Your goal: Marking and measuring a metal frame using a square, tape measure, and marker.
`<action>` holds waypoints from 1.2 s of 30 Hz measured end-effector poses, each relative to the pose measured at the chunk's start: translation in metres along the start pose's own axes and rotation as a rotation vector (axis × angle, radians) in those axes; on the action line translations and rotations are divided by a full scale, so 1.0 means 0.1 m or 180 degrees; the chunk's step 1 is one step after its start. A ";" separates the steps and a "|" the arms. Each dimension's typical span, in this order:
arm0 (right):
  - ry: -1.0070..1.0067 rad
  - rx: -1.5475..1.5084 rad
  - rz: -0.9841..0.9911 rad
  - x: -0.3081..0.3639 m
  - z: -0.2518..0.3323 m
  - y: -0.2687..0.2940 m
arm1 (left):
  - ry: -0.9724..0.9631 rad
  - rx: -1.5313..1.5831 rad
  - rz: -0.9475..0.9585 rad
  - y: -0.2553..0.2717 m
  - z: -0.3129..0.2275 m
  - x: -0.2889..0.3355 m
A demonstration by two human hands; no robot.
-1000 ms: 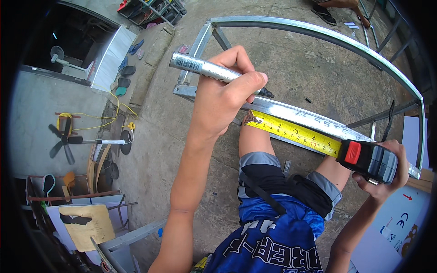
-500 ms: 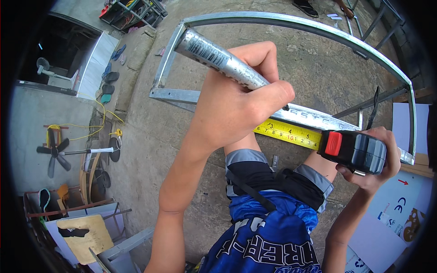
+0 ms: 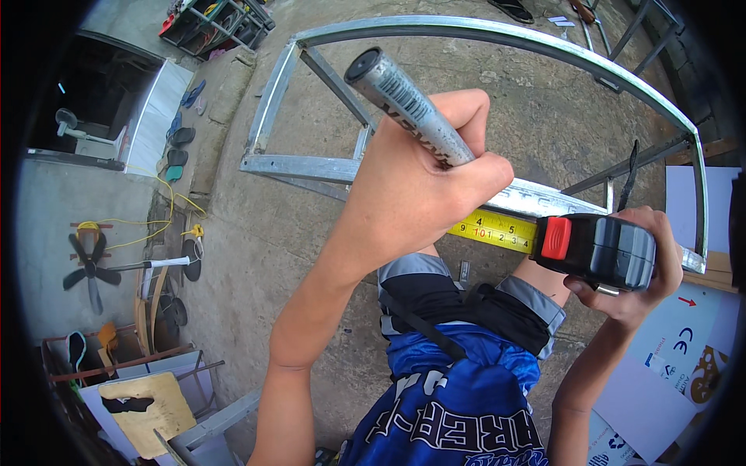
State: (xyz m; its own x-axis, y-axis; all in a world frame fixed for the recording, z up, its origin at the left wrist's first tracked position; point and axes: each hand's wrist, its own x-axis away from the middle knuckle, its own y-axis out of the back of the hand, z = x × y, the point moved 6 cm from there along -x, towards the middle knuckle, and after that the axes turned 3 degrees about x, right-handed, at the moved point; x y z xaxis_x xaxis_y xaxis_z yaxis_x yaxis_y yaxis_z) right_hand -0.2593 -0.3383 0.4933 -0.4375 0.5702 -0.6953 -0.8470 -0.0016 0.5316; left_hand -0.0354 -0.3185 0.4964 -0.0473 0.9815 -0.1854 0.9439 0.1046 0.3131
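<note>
My left hand is closed around a worn silver marker pen, its black end slanting up and to the left. The pen's tip is hidden behind my fingers, close to the metal bar on the near side of a welded frame. My right hand grips a black and grey tape measure with a red button. Its yellow blade runs leftward alongside the bar and disappears under my left hand.
The metal frame reaches across the concrete floor. At the left lie a fan blade, a yellow cord and several slippers. White printed sheets lie at the right, and a board with a hole stands lower left.
My left hand has shifted slightly right and covers more of the tape blade. The marker is tilted more upright, and its tip has gone out of sight. The tape measure sits slightly further left in view.
</note>
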 end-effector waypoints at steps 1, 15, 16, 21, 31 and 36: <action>-0.0030 -0.0021 -0.0002 0.00 0.00 0.00 | 0.0001 -0.0040 -0.0010 0.00 0.00 0.00; 0.0122 0.0064 0.0511 0.08 -0.02 -0.02 | -0.0066 -0.0279 -0.0125 -0.02 -0.02 0.01; 0.0099 0.0110 0.0505 0.07 -0.01 -0.03 | -0.0037 -0.0274 -0.0156 -0.02 -0.02 0.02; -0.0064 0.0058 -0.0039 0.00 0.00 0.00 | -0.0144 -0.0326 -0.0133 -0.02 -0.02 0.00; -0.0030 0.0142 -0.0049 -0.02 0.04 0.00 | -0.0201 -0.0233 -0.0167 -0.03 -0.02 0.02; 0.0050 0.0066 -0.0005 -0.04 0.06 -0.01 | -0.0154 0.0412 -0.0308 0.08 0.02 0.02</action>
State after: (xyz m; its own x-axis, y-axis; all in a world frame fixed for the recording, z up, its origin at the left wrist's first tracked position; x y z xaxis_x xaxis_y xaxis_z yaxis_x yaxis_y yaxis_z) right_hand -0.2550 -0.3353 0.4989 -0.4410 0.5571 -0.7037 -0.8413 0.0165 0.5403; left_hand -0.0276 -0.3163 0.4969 -0.1272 0.9586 -0.2546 0.9701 0.1738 0.1696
